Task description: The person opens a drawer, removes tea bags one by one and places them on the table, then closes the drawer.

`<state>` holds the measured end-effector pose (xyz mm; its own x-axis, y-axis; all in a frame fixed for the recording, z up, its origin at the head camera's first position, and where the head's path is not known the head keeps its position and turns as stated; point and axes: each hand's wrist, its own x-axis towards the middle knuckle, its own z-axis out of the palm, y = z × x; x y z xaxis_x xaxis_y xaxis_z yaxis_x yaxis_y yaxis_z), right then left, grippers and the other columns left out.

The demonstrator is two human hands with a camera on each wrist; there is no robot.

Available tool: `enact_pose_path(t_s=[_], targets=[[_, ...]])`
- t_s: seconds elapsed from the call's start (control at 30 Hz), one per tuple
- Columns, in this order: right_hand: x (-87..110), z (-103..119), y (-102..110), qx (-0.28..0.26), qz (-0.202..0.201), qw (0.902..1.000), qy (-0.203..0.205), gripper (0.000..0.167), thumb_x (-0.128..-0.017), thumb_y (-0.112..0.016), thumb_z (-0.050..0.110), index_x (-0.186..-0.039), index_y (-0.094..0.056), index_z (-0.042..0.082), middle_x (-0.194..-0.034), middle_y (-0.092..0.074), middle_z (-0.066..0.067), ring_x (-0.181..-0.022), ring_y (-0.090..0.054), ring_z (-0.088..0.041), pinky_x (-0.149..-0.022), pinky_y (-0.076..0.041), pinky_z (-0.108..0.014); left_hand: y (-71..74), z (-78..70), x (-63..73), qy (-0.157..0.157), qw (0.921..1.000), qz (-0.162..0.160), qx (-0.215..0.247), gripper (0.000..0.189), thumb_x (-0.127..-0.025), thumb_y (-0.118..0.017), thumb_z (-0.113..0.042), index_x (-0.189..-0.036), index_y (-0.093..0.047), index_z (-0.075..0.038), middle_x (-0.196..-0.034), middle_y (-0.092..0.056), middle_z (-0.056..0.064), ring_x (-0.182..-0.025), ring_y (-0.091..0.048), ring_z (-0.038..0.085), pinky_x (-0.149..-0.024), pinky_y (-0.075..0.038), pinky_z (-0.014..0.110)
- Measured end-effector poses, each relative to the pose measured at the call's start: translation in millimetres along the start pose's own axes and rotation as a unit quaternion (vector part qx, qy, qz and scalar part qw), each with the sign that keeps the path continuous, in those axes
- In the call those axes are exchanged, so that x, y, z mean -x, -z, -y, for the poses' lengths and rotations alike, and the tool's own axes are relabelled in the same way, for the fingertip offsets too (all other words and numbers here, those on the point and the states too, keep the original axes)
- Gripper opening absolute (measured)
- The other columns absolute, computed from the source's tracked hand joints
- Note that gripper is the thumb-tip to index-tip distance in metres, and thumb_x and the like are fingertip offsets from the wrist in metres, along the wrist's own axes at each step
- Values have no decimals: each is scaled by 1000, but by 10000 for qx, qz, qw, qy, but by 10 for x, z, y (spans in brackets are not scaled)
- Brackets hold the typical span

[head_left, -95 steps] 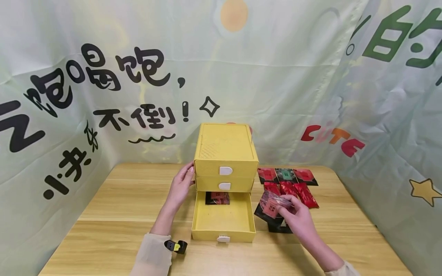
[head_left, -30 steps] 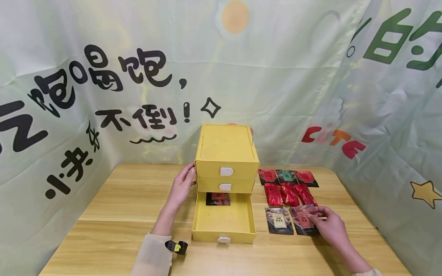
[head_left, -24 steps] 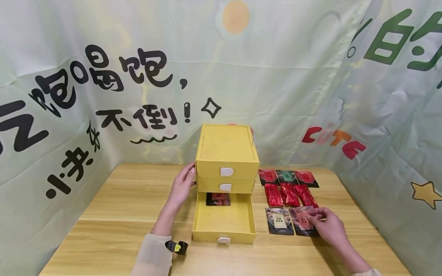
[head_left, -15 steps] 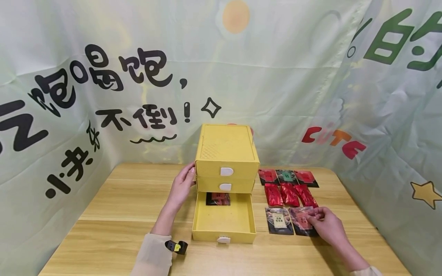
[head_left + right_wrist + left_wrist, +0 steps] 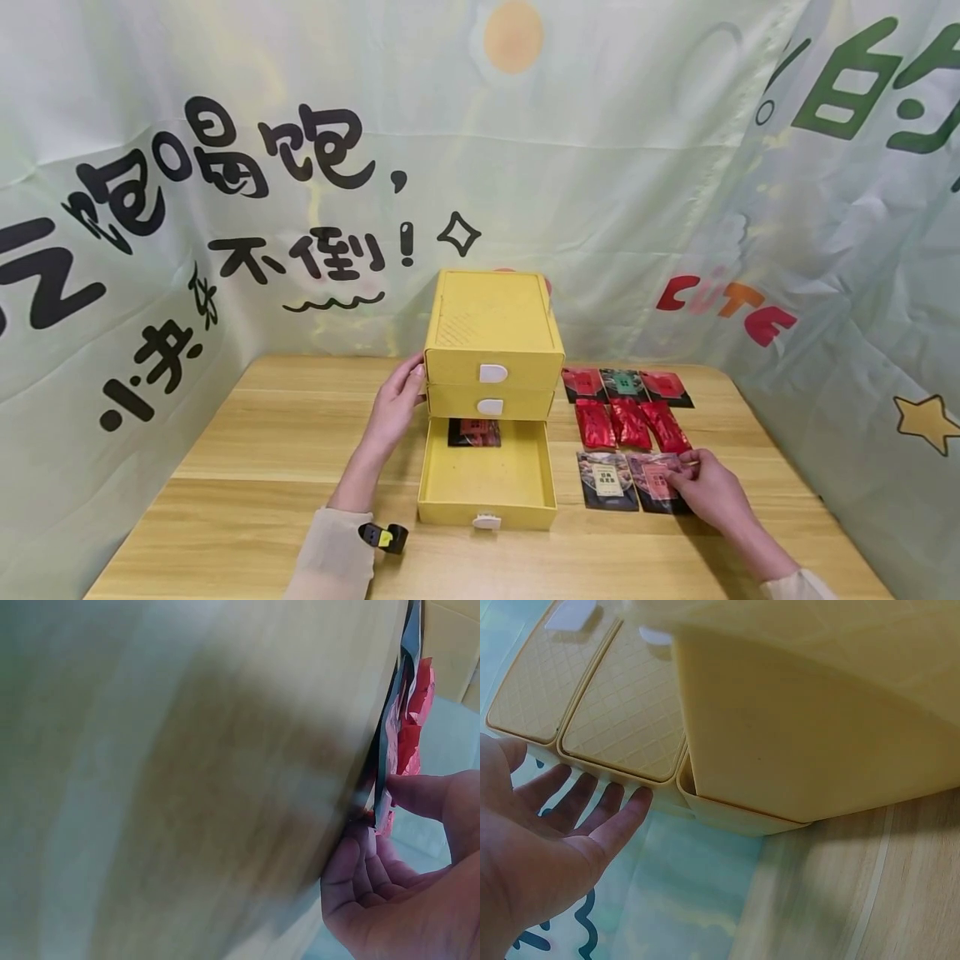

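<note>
In the head view a yellow three-drawer box [image 5: 495, 312] stands mid-table, its bottom drawer [image 5: 487, 479] pulled out. My left hand [image 5: 390, 408] rests on the box's left side; in the left wrist view its extended fingers [image 5: 626, 817] touch the side edge. On the right, a dark food packet with a pink label [image 5: 651, 492] lies beside one with a cream label [image 5: 607, 483]. My right hand [image 5: 716, 492] pinches the pink-label packet's right edge; in the right wrist view the thumb [image 5: 424, 795] is on its face, with fingers curled at the edge.
Another dark packet [image 5: 474, 432] lies at the back of the pulled-out drawer. Several shiny red packets [image 5: 628, 423] form a row, and behind them are flat red and green packets [image 5: 621, 383]. A printed cloth [image 5: 600, 208] hangs behind the wooden table [image 5: 277, 450].
The right hand has carried the pink-label packet from near the drawer down to the right of the cream-label one. Over the last second it barely shifts. The left hand stays put.
</note>
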<state>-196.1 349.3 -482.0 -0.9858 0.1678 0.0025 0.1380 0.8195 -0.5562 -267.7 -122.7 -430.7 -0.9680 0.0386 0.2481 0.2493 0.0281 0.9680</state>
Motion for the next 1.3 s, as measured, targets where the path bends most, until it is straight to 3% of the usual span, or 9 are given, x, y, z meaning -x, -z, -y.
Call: enact_pose_path(t_s=[0.17,0.4,0.57,0.77,1.1,1.3], targets=[[-4,34,15,70,64,9999,-56,45,-96,-72,19,-116,-51,-15,-87,-64,-14,-80,-63,-28,-70,-52,-44,3,-2,-4,23,10000,-15,1,46,-113,-46,-22,-155,-47,-3,-155,-49,21,-136,-53,39,-107,-52,55],[-10,35,15,26,69,9999,-70,49,-96,-72,21,-119,-50,-16,-86,-63,-13,-80,-61,-27,-68,-49,-39,8,-11,0,8,10000,-20,-22,46,-113,-46,-23,-155,-47,-2,-156,-48,22,-136,-53,40,-107,-52,55],[-4,22,24,-60,82,9998,-147,54,-97,-71,25,-123,-49,-17,-93,-66,-19,-87,-65,-33,-71,-52,-43,8,-14,8,-7,10000,-4,-35,46,-113,-46,-22,-155,-46,-1,-155,-48,23,-135,-53,40,-107,-52,55],[21,108,62,-316,-55,9992,-250,56,-99,-68,27,-129,-48,-16,-101,-62,-20,-90,-63,-31,-67,-50,-34,6,-9,6,9,10000,16,-24,46,-113,-46,-22,-155,-46,-1,-156,-48,23,-136,-53,40,-107,-52,55],[127,486,4,-749,-537,9941,564,53,-100,-71,25,-133,-53,-12,-115,-64,-25,-101,-64,-33,-78,-56,-35,2,11,-1,-8,10000,-19,-17,46,-113,-46,-22,-155,-47,-2,-154,-50,22,-133,-55,40,-106,-53,54],[181,758,-74,-923,-732,9883,973,47,-99,-73,20,-131,-57,-9,-111,-64,-21,-96,-63,-28,-72,-57,-28,-2,3,4,-31,10000,2,-51,47,-114,-45,-25,-155,-46,-2,-156,-48,22,-133,-55,40,-106,-53,53]])
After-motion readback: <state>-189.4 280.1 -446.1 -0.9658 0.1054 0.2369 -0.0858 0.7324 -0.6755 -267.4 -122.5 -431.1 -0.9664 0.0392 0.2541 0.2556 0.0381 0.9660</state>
